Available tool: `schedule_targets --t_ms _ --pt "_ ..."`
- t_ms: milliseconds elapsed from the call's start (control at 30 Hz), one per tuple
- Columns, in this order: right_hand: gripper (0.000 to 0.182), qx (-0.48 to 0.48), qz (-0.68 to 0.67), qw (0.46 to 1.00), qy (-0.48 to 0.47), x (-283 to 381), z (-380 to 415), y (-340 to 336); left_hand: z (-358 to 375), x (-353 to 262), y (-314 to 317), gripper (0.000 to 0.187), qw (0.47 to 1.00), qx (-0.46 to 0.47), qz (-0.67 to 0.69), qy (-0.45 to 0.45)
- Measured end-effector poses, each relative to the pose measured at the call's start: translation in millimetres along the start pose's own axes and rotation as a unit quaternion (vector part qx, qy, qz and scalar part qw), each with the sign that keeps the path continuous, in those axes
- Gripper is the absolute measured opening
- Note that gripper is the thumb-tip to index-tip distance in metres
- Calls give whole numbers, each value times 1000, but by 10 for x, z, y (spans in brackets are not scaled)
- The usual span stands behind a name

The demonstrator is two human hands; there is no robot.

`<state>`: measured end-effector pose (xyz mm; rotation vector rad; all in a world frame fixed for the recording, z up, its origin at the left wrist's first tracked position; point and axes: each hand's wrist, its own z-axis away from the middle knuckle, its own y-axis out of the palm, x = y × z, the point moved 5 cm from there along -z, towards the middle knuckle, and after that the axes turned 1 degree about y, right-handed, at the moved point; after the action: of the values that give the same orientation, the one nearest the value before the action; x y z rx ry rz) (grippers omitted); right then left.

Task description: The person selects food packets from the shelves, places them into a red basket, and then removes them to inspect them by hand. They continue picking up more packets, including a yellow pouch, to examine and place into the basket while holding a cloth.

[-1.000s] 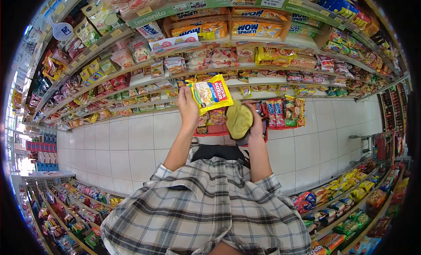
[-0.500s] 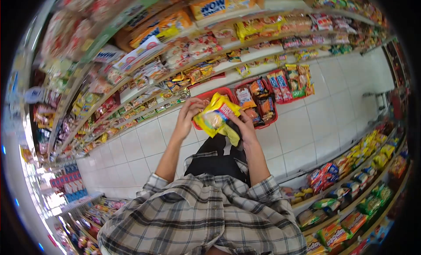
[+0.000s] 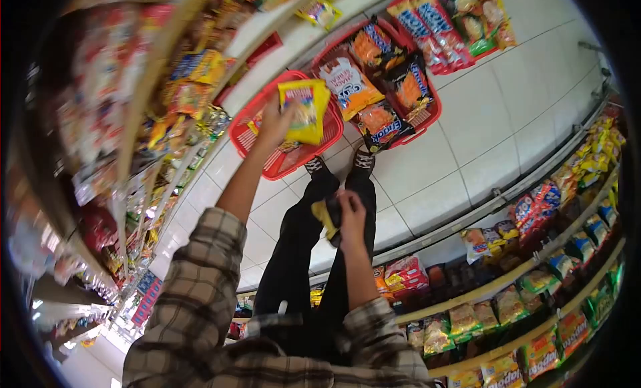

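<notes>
My left hand (image 3: pixel 276 123) grips yellow snack packets (image 3: pixel 302 114) above the left red basket (image 3: pixel 238 135). At least two packets seem to overlap there, and other packets show in the basket below. Nearer my legs, my right hand (image 3: pixel 351 220) is closed on a crumpled dark and yellow-green cloth (image 3: pixel 327 219); its exact kind is hard to make out.
A second red basket (image 3: pixel 435 111) holds several snack bags, among them an orange-and-white bag (image 3: pixel 348 83). Beyond it lie long blue-and-red packs (image 3: pixel 437 27). Stocked shelves stand on the left and a low snack shelf (image 3: pixel 477 281) on the right. My shoes (image 3: pixel 364 159) are close to the baskets.
My left hand has carried the yellow packets forward over the left basket. My right hand has let go of them and drawn back with the cloth. The view has leaned closer to the baskets.
</notes>
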<state>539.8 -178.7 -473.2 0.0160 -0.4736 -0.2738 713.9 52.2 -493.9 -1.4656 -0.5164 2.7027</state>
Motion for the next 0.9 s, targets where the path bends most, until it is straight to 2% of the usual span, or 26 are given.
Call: schedule_targets --t_ms 67,133,167,200,233,300,333,500,533,667,800,900 --pt "19 7 -22 997 70 -554 -224 64 -672 536 93 42 997 -60 43 13" --pt "19 19 -43 990 133 -1022 -341 143 -1211 916 126 49 995 -82 47 26" --pt "18 22 -48 985 164 -1132 -390 189 -1397 959 182 50 991 -84 101 24" --pt "14 34 -38 986 161 -1132 -446 289 -1605 1047 193 49 988 -89 120 27" --pt "13 59 -56 985 153 -1055 -486 381 -1790 1108 175 52 991 -99 80 42" --pt "13 84 -56 986 134 -989 -536 460 -2123 1217 149 45 981 -145 55 114" --pt "14 97 -78 983 135 -958 -545 498 -2277 1272 102 45 978 -157 60 122" --pt "13 97 -78 981 151 -879 -623 564 -2669 1187 -94 46 957 -203 118 172" --pt "13 99 -80 980 150 -848 -649 582 -2715 1147 -89 46 961 -216 121 122" --pt "13 100 -74 982 145 -864 -662 607 -3160 1225 -55 46 958 -97 230 139" --pt "14 85 -73 981 161 -921 -690 594 -3575 1593 -214 41 956 -123 259 -62" --pt "14 89 -72 980 165 -922 -710 602 -3368 1291 -138 38 919 -214 315 -100"
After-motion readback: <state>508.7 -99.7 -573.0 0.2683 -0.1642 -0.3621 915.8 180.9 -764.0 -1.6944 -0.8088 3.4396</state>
